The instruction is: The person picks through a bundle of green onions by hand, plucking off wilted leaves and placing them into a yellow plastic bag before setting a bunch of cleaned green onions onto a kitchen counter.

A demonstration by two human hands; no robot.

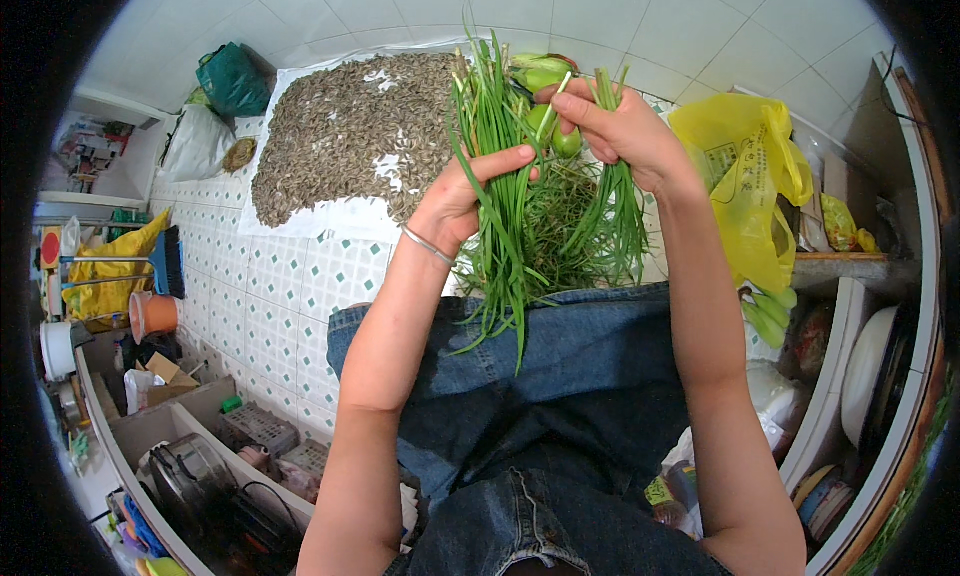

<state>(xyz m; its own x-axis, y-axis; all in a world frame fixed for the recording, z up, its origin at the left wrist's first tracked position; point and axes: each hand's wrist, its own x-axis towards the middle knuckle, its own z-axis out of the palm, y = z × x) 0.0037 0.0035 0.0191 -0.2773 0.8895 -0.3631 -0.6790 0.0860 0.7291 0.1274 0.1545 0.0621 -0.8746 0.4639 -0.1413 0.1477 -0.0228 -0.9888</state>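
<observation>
My left hand (457, 201) is closed around a bunch of long green garlic chives (495, 223), whose leaves hang down over my denim-covered lap. To its right, my right hand (607, 126) holds a smaller bunch of chives (615, 216), stem ends up, with a pale stem pinched between thumb and fingers. One long green leaf runs between the two hands. Beneath them lies a heap of thin green and brownish leaves (562, 208). Behind the hands, green vegetables (541, 73) rest on the floor, partly hidden.
Many striped seeds (337, 126) lie spread on a white sheet (289, 223) on the tiled floor. A yellow plastic bag (735, 163) is at the right, above more green vegetables (769, 313). Shelves with pots (191, 471) stand lower left. An orange bucket (154, 317) and a blue broom (169, 261) are at the left.
</observation>
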